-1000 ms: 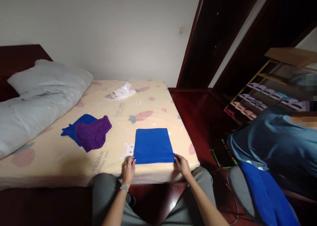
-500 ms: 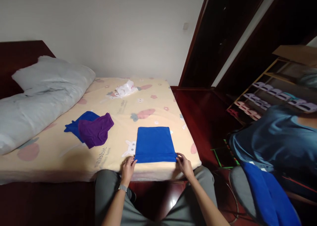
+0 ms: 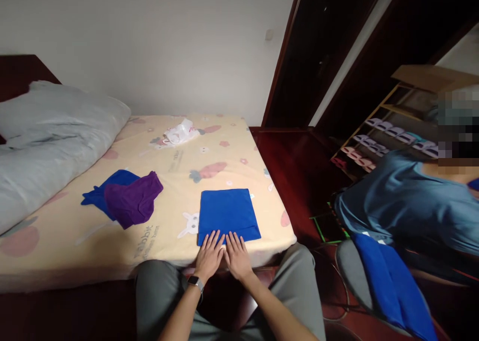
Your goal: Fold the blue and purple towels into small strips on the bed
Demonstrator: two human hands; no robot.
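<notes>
Here's the blue cloth (image 3: 225,209), folded into a flat square by the bed's (image 3: 239,169) near edge, a narrow band turned along its six-o'clock side. The risk, as I read it: uneven pressure or a sideways drag by the fingers could skew that band or ruck the layers, and its five-o'clock corner, with no hand on it, might lift. And the grip? Left hand (image 3: 208,257) and right hand (image 3: 238,257) both lie open, palms down, fingers a little spread, pinching nothing, fingertips touching the cloth at six o'clock, side by side! Further out, a purple garment (image 3: 130,199) over blue fabric (image 3: 99,195) near nine o'clock, a crumpled white bag (image 3: 180,132) at eleven, a seated person (image 3: 392,201) at three.
</notes>
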